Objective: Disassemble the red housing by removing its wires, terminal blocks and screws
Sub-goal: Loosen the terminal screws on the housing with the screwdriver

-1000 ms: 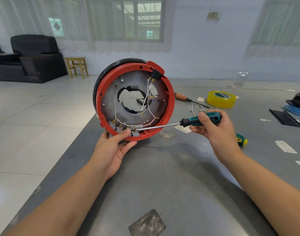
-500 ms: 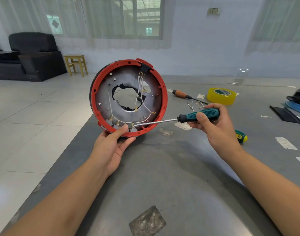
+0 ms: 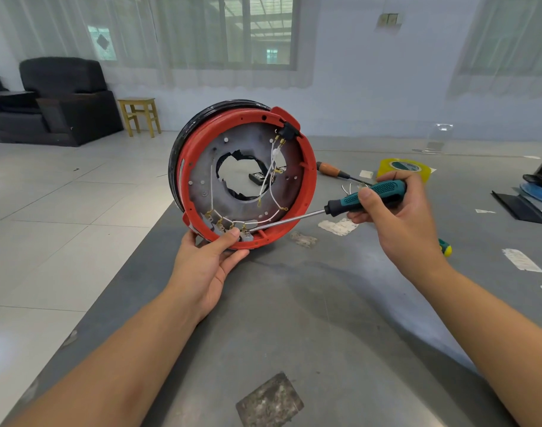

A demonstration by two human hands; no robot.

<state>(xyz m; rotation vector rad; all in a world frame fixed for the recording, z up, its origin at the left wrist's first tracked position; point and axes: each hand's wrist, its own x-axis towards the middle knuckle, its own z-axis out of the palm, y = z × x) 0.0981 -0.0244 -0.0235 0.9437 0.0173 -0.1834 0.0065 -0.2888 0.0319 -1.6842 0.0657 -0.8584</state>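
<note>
red housing (image 3: pixel 306 192): round shell stood on edge at the near-left part of the grey table (image 3: pixel 309 318), open side toward the camera, its lower rim at or just above the tabletop. a black ring backs it on the left. inside, a grey metal plate with a ragged hole in the middle.

wires (image 3: pixel 271 183): thin white leads run from a black plug block (image 3: pixel 287 130) at the upper right rim down across the plate to a row of brass-tipped terminals (image 3: pixel 229 224) along the lower rim.

left hand (image 3: pixel 206 269): cupped under the housing's lower rim, thumb pressed on the rim beside the terminals, fingers curled behind.

right hand (image 3: pixel 400 217): wrapped round the teal-and-black handle of a screwdriver (image 3: pixel 365 197); the steel shaft slants down and left, tip at the terminal next to the left thumb.

table edge: the left edge runs diagonally from the housing toward the near-left corner; tiled floor (image 3: pixel 63 211) lies beyond it. the housing sits close to this edge.

open room: a broad bare stretch of tabletop between the forearms and toward the camera, with one dark patch (image 3: pixel 269 402) near the front.

right side, well apart from the housing: orange-handled screwdriver (image 3: pixel 334 171), yellow tape roll (image 3: pixel 403 169), loose wire offcuts, paper scraps, a black strip (image 3: pixel 520 208).

background: black armchair (image 3: pixel 60 100), yellow stool (image 3: pixel 140 115).
</note>
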